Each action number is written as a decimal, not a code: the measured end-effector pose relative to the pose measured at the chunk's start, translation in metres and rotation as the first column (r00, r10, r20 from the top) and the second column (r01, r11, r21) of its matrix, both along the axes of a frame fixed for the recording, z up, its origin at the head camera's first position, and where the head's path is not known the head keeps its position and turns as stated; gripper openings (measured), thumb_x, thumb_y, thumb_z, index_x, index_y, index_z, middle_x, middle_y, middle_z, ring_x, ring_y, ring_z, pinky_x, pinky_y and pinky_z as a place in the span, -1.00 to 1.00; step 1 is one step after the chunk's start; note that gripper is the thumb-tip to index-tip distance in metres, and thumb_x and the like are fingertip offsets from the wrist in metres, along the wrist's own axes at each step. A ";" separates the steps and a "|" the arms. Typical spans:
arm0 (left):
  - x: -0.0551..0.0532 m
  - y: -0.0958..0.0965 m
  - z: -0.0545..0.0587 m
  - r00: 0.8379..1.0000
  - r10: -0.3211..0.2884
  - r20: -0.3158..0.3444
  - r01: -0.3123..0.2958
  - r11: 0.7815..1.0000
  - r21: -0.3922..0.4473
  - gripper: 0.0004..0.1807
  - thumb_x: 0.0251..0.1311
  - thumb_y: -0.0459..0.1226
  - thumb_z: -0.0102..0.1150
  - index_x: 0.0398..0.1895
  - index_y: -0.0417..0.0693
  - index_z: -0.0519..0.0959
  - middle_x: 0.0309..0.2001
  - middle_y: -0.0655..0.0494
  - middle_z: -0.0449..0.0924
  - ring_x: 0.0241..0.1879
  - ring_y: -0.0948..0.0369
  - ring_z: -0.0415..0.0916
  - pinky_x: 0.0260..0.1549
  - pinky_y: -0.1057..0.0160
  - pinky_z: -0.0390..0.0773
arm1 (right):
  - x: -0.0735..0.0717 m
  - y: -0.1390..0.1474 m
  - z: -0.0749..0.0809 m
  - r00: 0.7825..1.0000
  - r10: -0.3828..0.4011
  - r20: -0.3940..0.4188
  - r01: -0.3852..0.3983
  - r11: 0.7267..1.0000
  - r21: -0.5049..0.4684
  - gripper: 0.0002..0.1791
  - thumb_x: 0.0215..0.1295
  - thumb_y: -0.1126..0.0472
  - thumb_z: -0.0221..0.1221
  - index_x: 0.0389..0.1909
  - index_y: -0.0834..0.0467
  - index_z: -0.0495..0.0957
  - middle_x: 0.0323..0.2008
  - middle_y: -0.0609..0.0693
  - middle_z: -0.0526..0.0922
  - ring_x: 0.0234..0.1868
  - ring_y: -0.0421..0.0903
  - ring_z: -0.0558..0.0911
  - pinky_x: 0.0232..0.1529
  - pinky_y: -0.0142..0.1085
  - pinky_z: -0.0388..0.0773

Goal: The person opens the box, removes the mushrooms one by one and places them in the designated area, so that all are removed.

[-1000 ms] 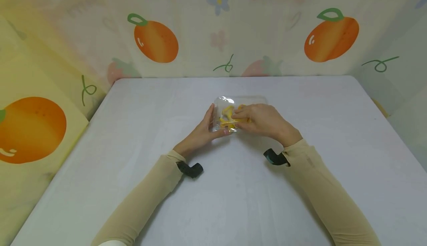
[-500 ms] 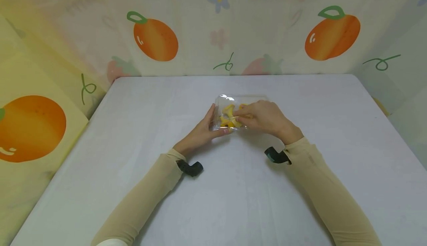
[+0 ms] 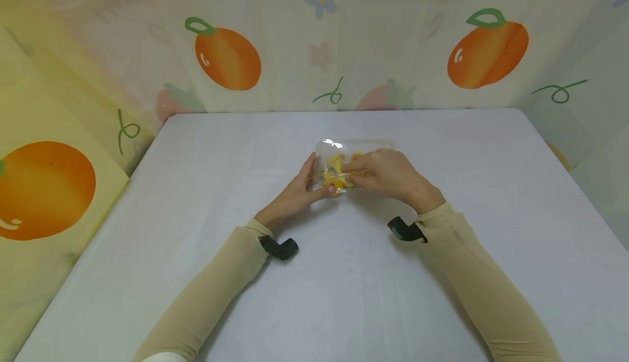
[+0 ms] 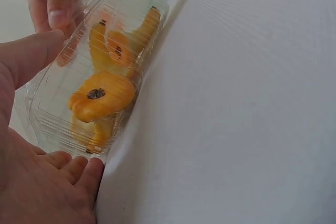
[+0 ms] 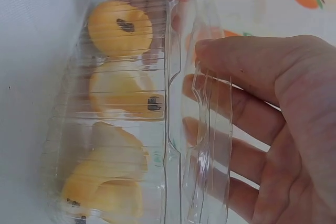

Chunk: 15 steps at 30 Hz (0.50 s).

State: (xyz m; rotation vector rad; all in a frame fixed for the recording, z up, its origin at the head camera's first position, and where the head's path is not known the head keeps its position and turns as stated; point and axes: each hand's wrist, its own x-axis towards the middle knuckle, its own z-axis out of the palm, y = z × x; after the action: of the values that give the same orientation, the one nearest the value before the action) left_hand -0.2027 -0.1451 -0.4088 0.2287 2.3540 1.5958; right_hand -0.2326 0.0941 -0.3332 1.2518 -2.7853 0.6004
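A clear plastic clamshell box [image 3: 321, 160] holds several yellow-orange, fruit-like pieces [image 4: 102, 95] with dark spots at their ends. My left hand [image 3: 295, 195] grips the box's left end, thumb along the near side and fingers round the far side. In the left wrist view its thumb lies at the rim. My right hand [image 3: 393, 176] pinches the lid's edge [image 5: 205, 103] at the right. Thumb in front and fingers behind, it shows through the plastic in the right wrist view. Lid and base rims stand a little apart there.
The box is on a white-covered table [image 3: 314, 296]. A fruit-printed cloth [image 3: 285, 40] hangs behind it and along the left side. Dark curved mounts [image 3: 280, 248] stick out from both sleeves at the wrists.
The right thumb and fingers have shifted slightly up along the box's edge. My left thumb has slid a little to the left on the rim. The box stays about where it was.
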 end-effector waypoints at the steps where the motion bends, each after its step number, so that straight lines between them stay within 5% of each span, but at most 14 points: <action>1: 0.000 0.000 0.000 1.000 -0.001 -0.001 0.001 1.000 -0.001 0.22 0.23 0.07 0.33 0.65 0.22 -0.39 0.68 0.14 -0.30 0.64 -0.01 -0.13 0.60 -0.09 -0.09 | 0.000 0.000 0.000 1.000 -0.002 0.003 0.002 1.000 -0.002 -0.69 0.30 0.10 0.32 0.05 -0.01 0.74 0.04 0.10 0.76 0.06 0.09 0.74 -0.22 -0.01 0.66; 7: 0.000 0.000 0.000 1.000 0.009 0.017 -0.009 1.000 0.008 0.22 0.21 0.11 0.33 0.65 0.27 -0.38 0.68 0.23 -0.30 0.64 0.01 -0.12 0.60 -0.09 -0.07 | -0.001 0.000 -0.001 1.000 -0.016 -0.012 0.015 1.000 -0.024 -0.70 0.31 0.12 0.29 0.05 0.00 0.75 0.04 0.12 0.75 0.03 0.09 0.75 -0.25 -0.02 0.65; 15: 0.000 0.000 -0.001 1.000 0.007 0.019 -0.007 1.000 0.014 0.21 0.23 0.11 0.31 0.64 0.29 -0.41 0.68 0.20 -0.31 0.63 0.01 -0.10 0.60 -0.07 -0.07 | -0.001 0.000 -0.002 0.999 -0.017 -0.047 0.015 0.998 -0.058 -0.72 0.31 0.13 0.31 0.01 0.01 0.76 -0.10 0.05 0.81 -0.39 -0.05 0.63 -0.41 -0.13 0.54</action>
State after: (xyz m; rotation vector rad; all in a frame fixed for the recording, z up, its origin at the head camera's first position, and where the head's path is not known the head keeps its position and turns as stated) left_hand -0.2029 -0.1450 -0.4094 0.2077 2.3331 1.6111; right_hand -0.2334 0.0945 -0.3349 1.2153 -2.7170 0.6359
